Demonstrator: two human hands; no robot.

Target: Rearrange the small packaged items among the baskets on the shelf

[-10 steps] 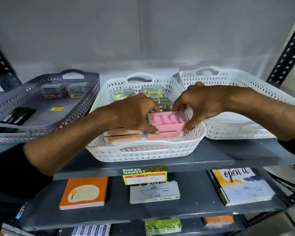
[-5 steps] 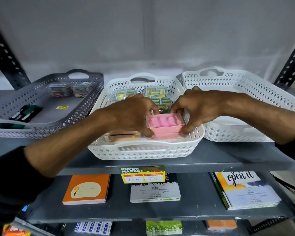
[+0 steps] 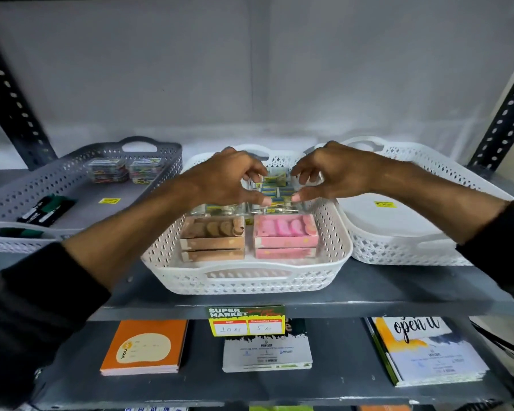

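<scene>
The middle white basket holds a stack of pink boxes at front right and a stack of brown boxes at front left. Behind them sit several small clear boxes with yellow and blue contents. My left hand and my right hand hover over the back of this basket, with fingers and thumbs curled apart on either side of the small clear boxes. I cannot tell whether the fingertips touch them. Neither hand lifts anything.
A grey basket on the left holds two small clear boxes and dark green-black packs. A white basket on the right shows only a yellow sticker. A price tag hangs on the shelf edge, with booklets below.
Both hands let go of the top pink box, which now rests on its stack, and moved back and up to the small clear boxes. The brown boxes are now uncovered.
</scene>
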